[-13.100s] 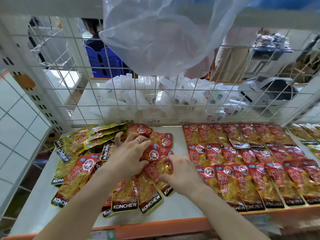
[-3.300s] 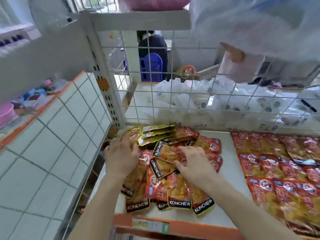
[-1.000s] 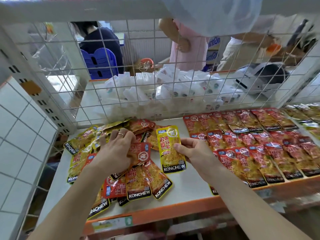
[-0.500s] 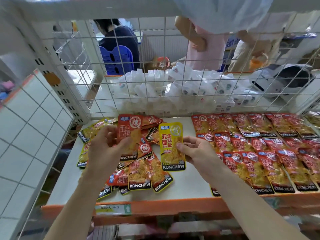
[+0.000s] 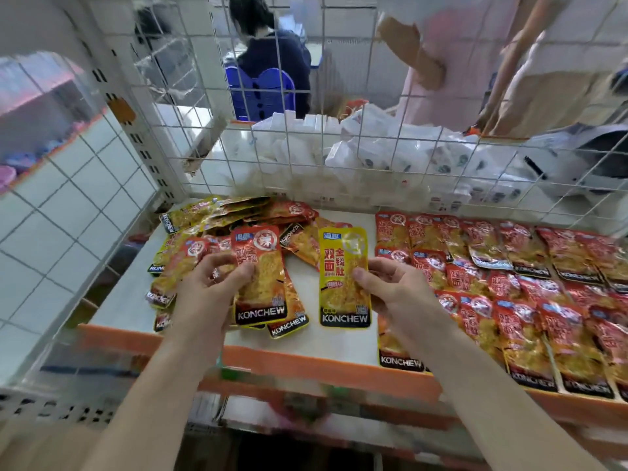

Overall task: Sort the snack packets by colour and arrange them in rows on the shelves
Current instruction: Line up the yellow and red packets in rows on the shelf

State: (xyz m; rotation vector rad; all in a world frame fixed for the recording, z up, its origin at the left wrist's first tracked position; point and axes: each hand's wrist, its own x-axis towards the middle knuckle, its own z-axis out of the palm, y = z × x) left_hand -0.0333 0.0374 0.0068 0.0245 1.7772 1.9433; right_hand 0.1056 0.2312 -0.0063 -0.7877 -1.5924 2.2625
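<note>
My left hand (image 5: 207,294) grips a red snack packet (image 5: 260,266), held upright above a mixed pile of red and yellow packets (image 5: 217,226) on the left half of the white shelf (image 5: 125,300). My right hand (image 5: 397,290) pinches a yellow packet (image 5: 343,277) by its right edge, upright over the bare middle of the shelf. Rows of red packets (image 5: 509,266) lie flat and overlapping on the right half, reaching the front edge.
A white wire mesh (image 5: 339,158) backs the shelf, with white bags (image 5: 373,147) piled behind it. A tiled white panel (image 5: 68,205) closes the left side. An orange strip (image 5: 306,362) runs along the shelf's front edge. People stand and sit beyond the mesh.
My left hand has lifted a red packet out of the pile and brought it nearer to me. My right hand keeps hold of the yellow packet, nearly in place.
</note>
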